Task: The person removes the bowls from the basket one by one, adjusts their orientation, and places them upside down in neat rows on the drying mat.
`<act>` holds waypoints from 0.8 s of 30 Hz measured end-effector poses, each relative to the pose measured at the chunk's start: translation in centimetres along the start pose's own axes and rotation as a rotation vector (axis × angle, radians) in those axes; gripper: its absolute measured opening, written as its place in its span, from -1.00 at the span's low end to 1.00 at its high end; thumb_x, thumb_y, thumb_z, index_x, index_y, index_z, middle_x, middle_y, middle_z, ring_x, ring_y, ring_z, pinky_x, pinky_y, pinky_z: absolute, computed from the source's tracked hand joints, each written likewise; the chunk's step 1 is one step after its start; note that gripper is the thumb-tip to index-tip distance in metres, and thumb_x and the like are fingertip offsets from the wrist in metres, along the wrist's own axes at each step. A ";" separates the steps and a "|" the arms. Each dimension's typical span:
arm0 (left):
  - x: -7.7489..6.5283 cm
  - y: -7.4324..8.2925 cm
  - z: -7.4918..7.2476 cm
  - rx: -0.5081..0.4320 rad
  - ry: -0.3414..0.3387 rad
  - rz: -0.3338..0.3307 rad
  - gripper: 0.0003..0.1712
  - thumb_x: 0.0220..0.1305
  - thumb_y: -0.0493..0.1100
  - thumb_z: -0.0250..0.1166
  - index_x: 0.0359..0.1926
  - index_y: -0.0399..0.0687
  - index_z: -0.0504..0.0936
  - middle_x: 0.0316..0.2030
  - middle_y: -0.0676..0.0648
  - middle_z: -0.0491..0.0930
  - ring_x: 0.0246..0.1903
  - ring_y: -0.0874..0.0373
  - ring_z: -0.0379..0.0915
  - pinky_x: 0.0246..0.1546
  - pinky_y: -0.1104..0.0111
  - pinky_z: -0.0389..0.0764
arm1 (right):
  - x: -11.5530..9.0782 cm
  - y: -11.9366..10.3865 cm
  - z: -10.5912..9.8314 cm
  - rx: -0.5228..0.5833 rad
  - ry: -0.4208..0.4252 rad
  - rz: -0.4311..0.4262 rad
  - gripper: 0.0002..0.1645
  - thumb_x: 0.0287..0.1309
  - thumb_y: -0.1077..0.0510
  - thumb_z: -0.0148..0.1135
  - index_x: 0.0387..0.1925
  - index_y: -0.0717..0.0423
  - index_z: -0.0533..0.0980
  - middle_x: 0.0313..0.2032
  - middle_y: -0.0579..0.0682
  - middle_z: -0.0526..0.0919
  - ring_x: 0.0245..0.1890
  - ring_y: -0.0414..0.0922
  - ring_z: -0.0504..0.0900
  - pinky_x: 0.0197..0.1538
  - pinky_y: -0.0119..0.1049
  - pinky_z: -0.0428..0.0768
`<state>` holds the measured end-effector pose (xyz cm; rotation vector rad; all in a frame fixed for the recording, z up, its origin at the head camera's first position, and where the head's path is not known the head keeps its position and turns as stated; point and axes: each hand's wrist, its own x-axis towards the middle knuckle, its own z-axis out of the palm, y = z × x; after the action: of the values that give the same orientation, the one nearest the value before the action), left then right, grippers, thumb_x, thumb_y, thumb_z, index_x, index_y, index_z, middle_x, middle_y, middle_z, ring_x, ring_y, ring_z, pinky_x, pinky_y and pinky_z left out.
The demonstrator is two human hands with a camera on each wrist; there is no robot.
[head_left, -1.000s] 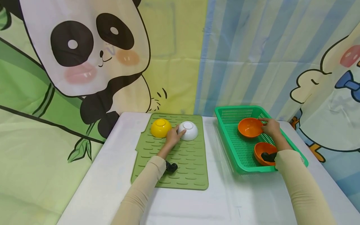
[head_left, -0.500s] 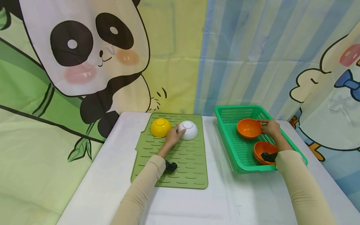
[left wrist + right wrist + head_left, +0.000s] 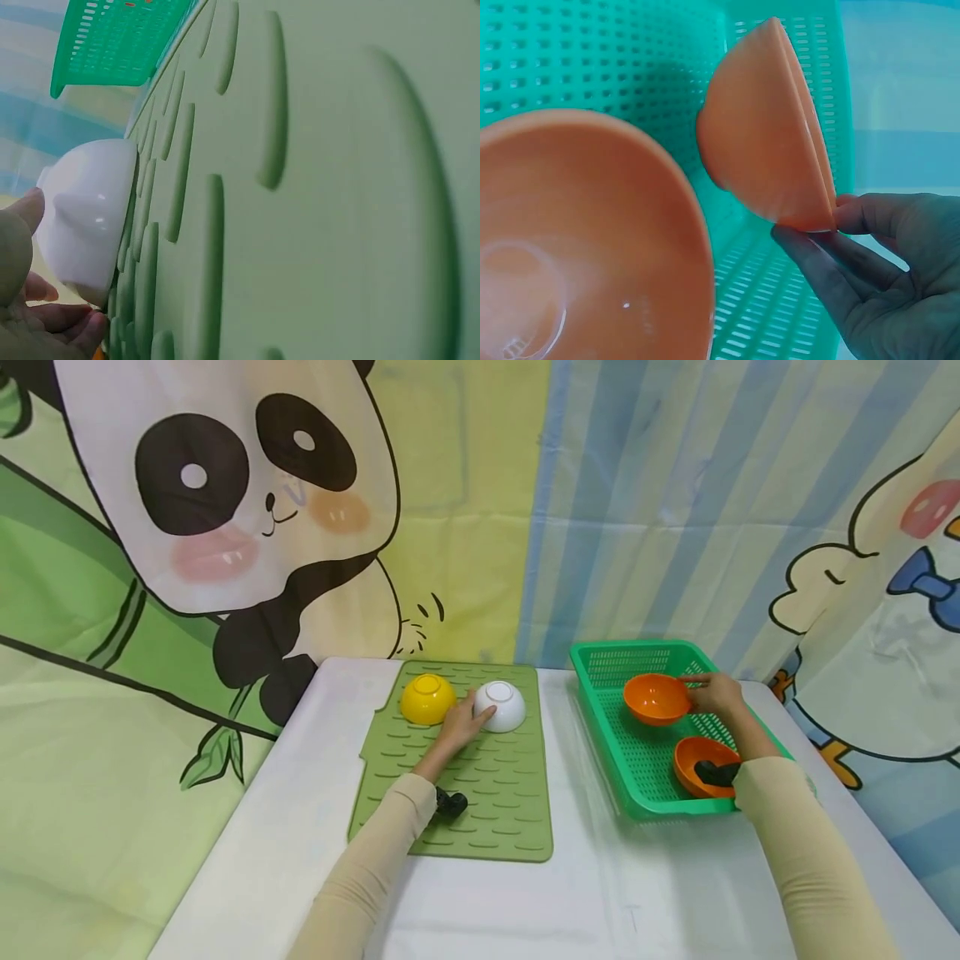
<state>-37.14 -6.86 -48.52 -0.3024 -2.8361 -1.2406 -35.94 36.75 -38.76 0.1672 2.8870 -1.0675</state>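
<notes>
Fingers of our right hand (image 3: 717, 694) are pinching the rim of one orange bowl (image 3: 656, 700) over the green basket (image 3: 675, 809), right of frame. Near centre, our left hand (image 3: 461, 724) is grasping the upturned white bowl (image 3: 501, 707), which is sitting on the green mat (image 3: 495, 802). We are judging that the orange bowl could slip or swing, since only its edge is being held, and that our left fingers could nudge the yellow bowl (image 3: 428, 700) just beside them. Counting, we are finding two orange bowls, the other (image 3: 688, 753) lying lower in the basket; one white; one yellow; one mat; one basket.
</notes>
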 end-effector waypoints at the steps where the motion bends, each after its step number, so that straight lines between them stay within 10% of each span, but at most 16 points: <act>1: -0.1 0.1 -0.1 0.000 -0.002 0.007 -0.08 0.23 0.21 0.03 0.34 -0.33 -0.06 0.28 -0.29 0.11 0.26 -0.13 0.06 0.24 0.06 0.16 | 0.0 -0.2 -0.1 0.007 -0.002 -0.005 -0.51 0.16 0.26 -0.04 0.15 0.30 0.34 -0.12 0.37 0.53 -0.52 -0.08 0.60 -0.43 -0.24 0.63; 13: -1.3 3.9 -1.4 0.096 0.072 0.119 -0.08 0.20 0.29 -0.01 0.36 -0.21 -0.03 0.31 -0.26 0.06 0.25 -0.09 0.08 0.22 0.11 0.22 | -0.5 -4.1 -0.8 0.114 -0.041 -0.040 -0.49 0.19 0.27 0.00 0.19 0.27 0.29 0.02 0.47 0.38 -0.51 -0.19 0.64 -0.37 -0.27 0.64; 24: -3.1 8.0 -2.2 0.258 0.322 0.658 -0.16 0.10 0.14 0.23 0.30 -0.14 0.17 0.24 -0.15 0.24 0.18 0.02 0.25 0.04 0.29 0.46 | -3.2 -10.5 -0.1 0.220 -0.125 -0.143 -0.50 0.19 0.29 0.00 0.19 0.29 0.29 0.05 0.43 0.39 -0.41 -0.17 0.66 -0.30 -0.29 0.64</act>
<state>-32.68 -3.71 -41.58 -0.8442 -2.2862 -0.7033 -34.03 28.65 -31.65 -0.0950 2.6995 -1.3667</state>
